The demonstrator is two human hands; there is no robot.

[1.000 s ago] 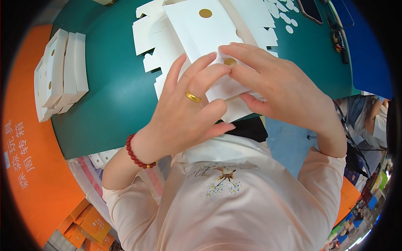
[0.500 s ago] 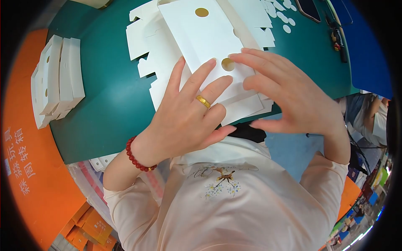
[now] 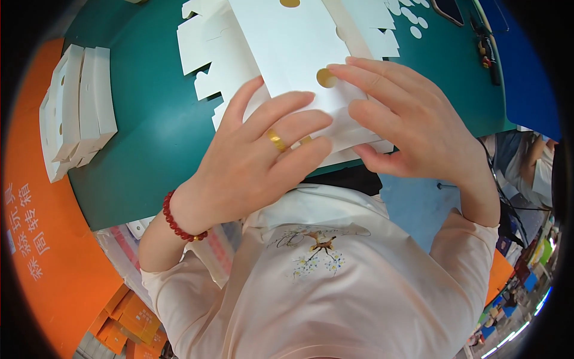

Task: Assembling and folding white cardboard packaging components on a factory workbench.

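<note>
A long white cardboard box with round gold-coloured spots lies in front of me, on top of flat white box blanks. My left hand reaches over its near left end, open, with the fingers spread; a gold ring and a red bead bracelet are on it. Between those fingers another gold-coloured spot shows in part. At the near right side, my right hand is also open and curved, its fingertips touching the box by a spot and its thumb at the near edge. My left hand hides much of the near end.
Folded white boxes are stacked at the left edge of the green table. Several small white discs and a phone lie at the far right. A large orange box stands at the left. Another person's arm shows at right.
The view has shifted slightly. My left fingers have drawn back a little toward me at the box's near end, and my right thumb has risen to its near edge.
</note>
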